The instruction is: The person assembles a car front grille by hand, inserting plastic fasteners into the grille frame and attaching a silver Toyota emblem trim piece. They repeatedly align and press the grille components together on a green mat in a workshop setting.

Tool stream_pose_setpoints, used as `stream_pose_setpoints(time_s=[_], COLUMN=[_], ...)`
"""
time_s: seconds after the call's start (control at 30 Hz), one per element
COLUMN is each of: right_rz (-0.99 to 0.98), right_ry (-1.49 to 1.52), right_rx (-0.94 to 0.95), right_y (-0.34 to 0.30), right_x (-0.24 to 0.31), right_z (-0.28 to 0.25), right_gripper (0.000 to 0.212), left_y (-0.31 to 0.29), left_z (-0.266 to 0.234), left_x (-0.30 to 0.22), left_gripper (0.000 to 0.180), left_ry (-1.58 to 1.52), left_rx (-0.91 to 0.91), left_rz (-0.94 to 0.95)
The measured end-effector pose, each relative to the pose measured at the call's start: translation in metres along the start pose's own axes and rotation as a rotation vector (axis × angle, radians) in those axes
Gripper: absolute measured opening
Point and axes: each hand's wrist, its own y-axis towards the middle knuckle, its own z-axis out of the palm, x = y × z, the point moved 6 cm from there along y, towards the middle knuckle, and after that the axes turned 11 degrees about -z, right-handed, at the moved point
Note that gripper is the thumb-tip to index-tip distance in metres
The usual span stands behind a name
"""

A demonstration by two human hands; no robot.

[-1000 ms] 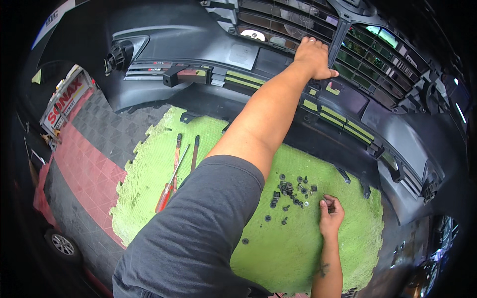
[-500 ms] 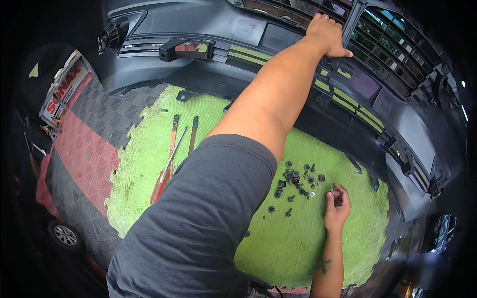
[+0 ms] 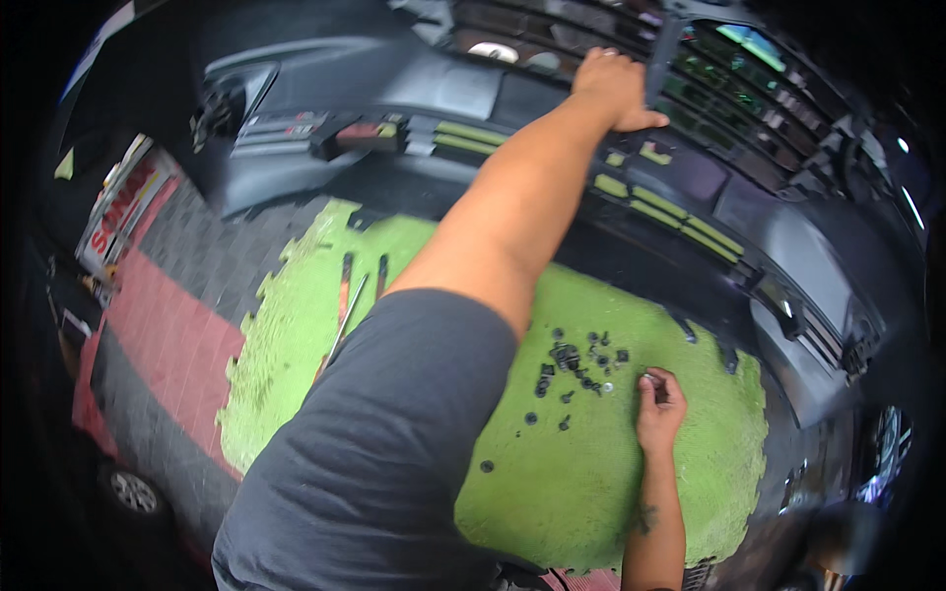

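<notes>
My left arm, in a dark grey sleeve, stretches across the middle. At its end my left hand (image 3: 613, 91) grips the central part of a black car bumper (image 3: 463, 89) beside the grille, fingers bent over it and thumb out to the side. Lower right, my right hand (image 3: 661, 402) hovers over a green mat (image 3: 562, 492) with thumb and fingertips pinched together. Whatever small thing may be between them is too small to make out. Just left of that hand lies a loose cluster of black clips and screws (image 3: 568, 359), with one pale washer-like piece (image 3: 608, 387).
Two flat strip-like tools (image 3: 346, 276) and a screwdriver (image 3: 347, 320) lie on the mat's left, partly behind my sleeve. Red and grey floor tiles (image 3: 163, 315) run along the left, with a sign board (image 3: 123, 212) and a car wheel (image 3: 133, 491) beyond.
The whole view has shifted and blurred slightly. My left hand stays on the bumper by the grille, and my right hand keeps its pinch beside the clips.
</notes>
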Motion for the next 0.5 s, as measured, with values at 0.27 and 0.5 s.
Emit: stream_pose_setpoints(time_s=[0.27, 0.5], right_rz=[0.112, 0.093], right_ry=[0.000, 0.049], right_rx=[0.027, -0.040], right_y=[0.019, 0.097], right_x=[0.034, 0.117], right_z=[0.001, -0.022], right_gripper=[0.019, 0.023], left_y=[-0.004, -0.005], left_z=[-0.021, -0.040], left_x=[0.009, 0.009], left_gripper=[0.094, 0.093], left_ry=[0.068, 0.054], left_rx=[0.087, 0.270], left_rz=[-0.047, -0.073])
